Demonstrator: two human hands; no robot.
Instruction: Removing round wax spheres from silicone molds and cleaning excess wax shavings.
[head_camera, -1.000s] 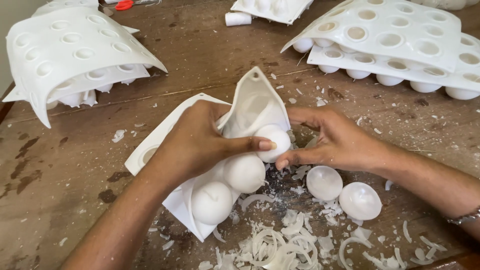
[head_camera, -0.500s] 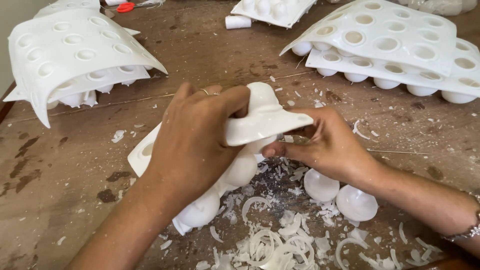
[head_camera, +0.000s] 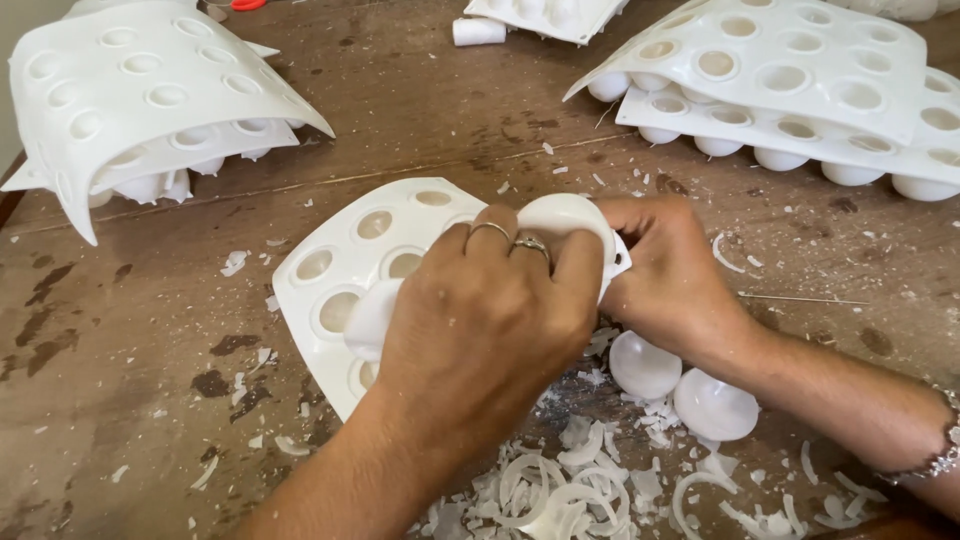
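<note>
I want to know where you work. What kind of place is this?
Probably a small workshop: both hands work a white mould sheet on a worn wooden table, with shavings and stacked sheets about.

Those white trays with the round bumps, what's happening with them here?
A person has both hands on a white moulded sheet lying on a worn wooden table. The left hand and the right hand grip one edge of it around a white dome. Two loose white domes lie beside a heap of white shavings. More moulded sheets are stacked further back.
</note>
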